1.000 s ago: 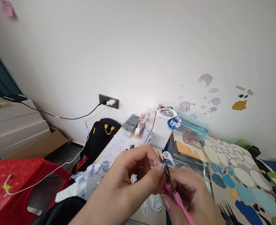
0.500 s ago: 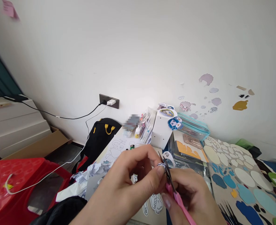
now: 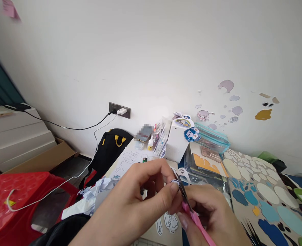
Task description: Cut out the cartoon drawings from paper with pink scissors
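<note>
My left hand (image 3: 138,201) is raised in front of me, thumb and fingers pinched on a small white paper cut-out with dark outlines (image 3: 176,182). My right hand (image 3: 212,215) grips pink-handled scissors (image 3: 192,213), whose dark blades (image 3: 181,186) meet the cut-out at my left thumb tip. Both hands hover above a white sheet of outlined cartoon figures (image 3: 130,160) lying on the table.
A white box with stickers (image 3: 178,140) and a teal pouch (image 3: 212,138) stand at the back. A brown board with coloured shapes (image 3: 258,191) lies right. Crumpled paper scraps (image 3: 97,191), a black bag (image 3: 110,147), a red stool (image 3: 15,198) and a cardboard box (image 3: 45,159) are left.
The hands have barely shifted; the scissors and cut-out stay together, with the view tilting very slightly.
</note>
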The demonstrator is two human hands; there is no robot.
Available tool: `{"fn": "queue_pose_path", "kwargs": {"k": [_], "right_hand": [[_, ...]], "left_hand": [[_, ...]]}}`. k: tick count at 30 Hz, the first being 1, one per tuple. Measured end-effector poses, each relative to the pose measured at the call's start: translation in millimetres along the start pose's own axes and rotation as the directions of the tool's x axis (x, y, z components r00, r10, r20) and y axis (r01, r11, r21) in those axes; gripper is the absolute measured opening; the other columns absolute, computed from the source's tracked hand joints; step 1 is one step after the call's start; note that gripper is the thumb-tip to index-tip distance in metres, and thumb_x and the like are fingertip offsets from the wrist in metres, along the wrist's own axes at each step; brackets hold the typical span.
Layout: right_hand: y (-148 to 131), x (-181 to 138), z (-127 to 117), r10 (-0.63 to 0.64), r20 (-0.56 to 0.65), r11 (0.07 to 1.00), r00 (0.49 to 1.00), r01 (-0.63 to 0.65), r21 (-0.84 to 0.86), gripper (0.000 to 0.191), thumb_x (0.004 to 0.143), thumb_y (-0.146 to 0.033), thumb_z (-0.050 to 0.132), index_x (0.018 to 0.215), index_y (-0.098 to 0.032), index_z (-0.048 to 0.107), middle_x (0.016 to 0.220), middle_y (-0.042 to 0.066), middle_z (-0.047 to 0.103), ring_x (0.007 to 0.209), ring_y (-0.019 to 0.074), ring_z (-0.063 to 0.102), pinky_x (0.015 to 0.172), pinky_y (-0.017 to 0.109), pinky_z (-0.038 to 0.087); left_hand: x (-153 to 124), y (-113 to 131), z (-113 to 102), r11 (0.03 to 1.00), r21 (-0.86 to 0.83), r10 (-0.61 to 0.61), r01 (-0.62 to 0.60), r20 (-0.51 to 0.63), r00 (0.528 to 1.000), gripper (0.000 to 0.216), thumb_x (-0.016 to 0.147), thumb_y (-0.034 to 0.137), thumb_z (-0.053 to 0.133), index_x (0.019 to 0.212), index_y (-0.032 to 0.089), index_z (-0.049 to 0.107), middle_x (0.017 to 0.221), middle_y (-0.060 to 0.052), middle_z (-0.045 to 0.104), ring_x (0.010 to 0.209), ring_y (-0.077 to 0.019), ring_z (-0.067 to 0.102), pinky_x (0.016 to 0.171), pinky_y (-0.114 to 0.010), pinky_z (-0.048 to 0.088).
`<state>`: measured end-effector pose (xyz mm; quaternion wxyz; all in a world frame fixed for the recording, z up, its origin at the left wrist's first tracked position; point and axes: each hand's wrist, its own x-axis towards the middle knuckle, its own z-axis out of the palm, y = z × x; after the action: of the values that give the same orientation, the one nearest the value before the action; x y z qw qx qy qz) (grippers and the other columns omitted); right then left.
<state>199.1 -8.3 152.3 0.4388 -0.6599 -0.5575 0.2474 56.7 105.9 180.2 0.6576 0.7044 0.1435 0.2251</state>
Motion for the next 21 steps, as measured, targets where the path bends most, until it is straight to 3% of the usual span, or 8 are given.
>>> {"fn": "queue_pose_path", "kwargs": {"k": [8,15,21], "right_hand": [[0.1,1.3,-2.2,0.048,0.040,0.999,0.998,-0.048,-0.016,0.023,0.075,-0.013,0.055,0.079,-0.024,0.075,0.071,0.002,0.063,0.058,0.0165,0.061,0.048,0.020,0.050],[-5.3,2.7,-2.3,0.037,0.071,0.999,0.997,-0.035,-0.025,0.026,0.072,-0.013,0.050,0.076,-0.023,0.074,0.059,-0.001,0.055,0.049,0.0142,0.052,0.046,0.021,0.043],[-6.3,2.5,-0.9,0.063,0.019,0.998,0.998,-0.062,-0.026,0.025,0.068,-0.016,0.050,0.070,-0.024,0.074,0.056,-0.002,0.053,0.046,0.0135,0.051,0.044,0.022,0.041]], "left_hand": [[-1.1,0.1,-3.9,0.998,0.060,-0.003,0.001,0.026,1.000,0.021,0.096,0.032,0.051,0.077,0.023,0.054,0.071,0.007,0.064,0.069,-0.0110,0.052,0.062,-0.022,0.037],[-1.8,2.7,-8.0,0.980,0.199,0.004,-0.006,0.010,1.000,0.020,0.095,0.031,0.052,0.076,0.024,0.055,0.072,0.008,0.065,0.068,-0.0107,0.051,0.060,-0.020,0.037],[-1.2,1.0,-8.5,0.970,0.245,0.003,-0.002,-0.003,1.000,0.021,0.094,0.034,0.053,0.075,0.024,0.055,0.071,0.006,0.064,0.067,-0.0123,0.049,0.059,-0.021,0.037]]}}
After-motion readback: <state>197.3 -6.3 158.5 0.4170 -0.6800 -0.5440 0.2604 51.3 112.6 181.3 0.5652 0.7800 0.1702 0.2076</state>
